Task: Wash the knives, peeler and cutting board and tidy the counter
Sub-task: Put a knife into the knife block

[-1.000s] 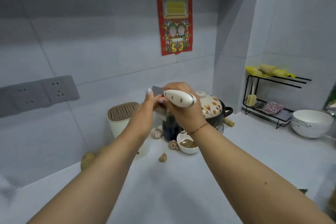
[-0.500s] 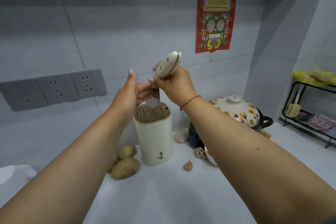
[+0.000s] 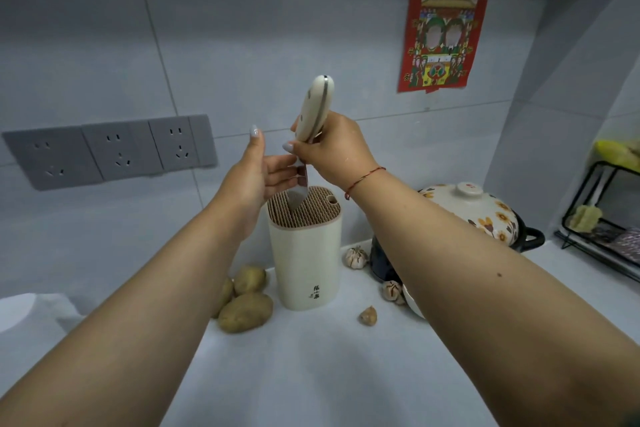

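On the grey surface (image 3: pixel 311 374), we judge stowing underway: right hand (image 3: pixel 337 152) grips knife (image 3: pixel 313 121), left hand (image 3: pixel 258 177) open steadying blade; next, straight push into knife block (image 3: pixel 304 253) below fingers.

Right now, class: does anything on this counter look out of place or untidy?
Yes. Loose garlic bulbs and a stray piece lie scattered on the counter beside the knife block, with potatoes piled at its left.

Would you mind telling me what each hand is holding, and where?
Right hand grips the knife by its handle; left hand, fingers straight, steadies the blade.
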Demonstrator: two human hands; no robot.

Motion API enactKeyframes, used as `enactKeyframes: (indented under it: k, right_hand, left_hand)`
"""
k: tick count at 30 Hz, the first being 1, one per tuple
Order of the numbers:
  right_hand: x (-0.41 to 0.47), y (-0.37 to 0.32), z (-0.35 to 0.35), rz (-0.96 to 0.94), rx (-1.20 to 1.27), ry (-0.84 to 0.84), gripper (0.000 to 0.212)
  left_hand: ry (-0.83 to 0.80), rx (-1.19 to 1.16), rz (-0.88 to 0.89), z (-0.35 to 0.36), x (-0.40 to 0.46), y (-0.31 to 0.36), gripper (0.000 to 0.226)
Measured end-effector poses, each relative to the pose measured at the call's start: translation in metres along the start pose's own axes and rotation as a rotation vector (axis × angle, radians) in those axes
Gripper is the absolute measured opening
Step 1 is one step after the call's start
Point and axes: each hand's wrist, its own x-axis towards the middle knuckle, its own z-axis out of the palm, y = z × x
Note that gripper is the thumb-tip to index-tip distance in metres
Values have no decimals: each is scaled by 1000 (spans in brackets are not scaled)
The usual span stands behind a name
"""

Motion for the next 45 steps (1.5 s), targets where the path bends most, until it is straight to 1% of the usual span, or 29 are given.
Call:
enactKeyframes:
  k: [6, 10, 14, 16, 18, 21, 24, 26, 29, 31, 32, 34, 36, 37, 39, 41, 43, 45]
  right_hand:
    - [11, 16, 24, 62, -82, -123, 32]
    - [16, 31, 46, 77, -107, -187, 33]
    - [28, 41, 59, 95, -114, -231, 33]
    - [34, 48, 64, 121, -132, -276, 33]
    - [38, 56, 69, 148, -132, -290, 34]
    - [36, 69, 77, 167, -149, -295, 34]
    - [25, 88, 88, 208, -222, -366, 33]
    - [18, 98, 94, 224, -260, -347, 29]
    - [16, 99, 97, 201, -372, -309, 36]
    - [16, 98, 95, 187, -433, -350, 32]
    - [16, 99, 93, 185, -454, -372, 35]
    - [13, 103, 89, 206, -481, -366, 52]
    - [7, 108, 80, 246, -471, -283, 63]
    - [3, 110, 74, 260, -454, -243, 64]
    - [-5, 113, 63, 271, -406, -212, 61]
    - [-15, 116, 52, 274, -344, -193, 59]
    - [-26, 116, 39, 284, -282, -159, 55]
    - [-38, 114, 23, 301, -204, -120, 50]
  left_hand:
    - [69, 62, -39, -4, 9, -20, 78]
    - [149, 121, -104, -11, 17, -46, 75]
    - [118, 114, -187, -11, 21, -67, 75]
    - [129, 134, -179, -12, 22, -79, 73]
    - [129, 138, -159, -12, 21, -85, 65]
    - [147, 123, -167, -14, 21, -90, 74]
    - [166, 130, -189, -14, 19, -93, 72]
    - [168, 134, -185, -11, 17, -95, 67]
    - [202, 123, -182, -8, 17, -97, 53]
    - [213, 136, -168, -6, 17, -100, 55]
    - [214, 152, -150, -4, 17, -101, 59]
    - [230, 201, -112, -2, 14, -100, 61]
    - [247, 260, -79, 3, 9, -98, 58]
    - [258, 282, -72, 5, 6, -95, 57]
    - [294, 340, -36, 9, 1, -95, 55]
    - [377, 446, 50, 14, -2, -96, 51]
    - [490, 522, 118, 23, -8, -93, 36]
    - [497, 520, 142, 37, -16, -83, 19]
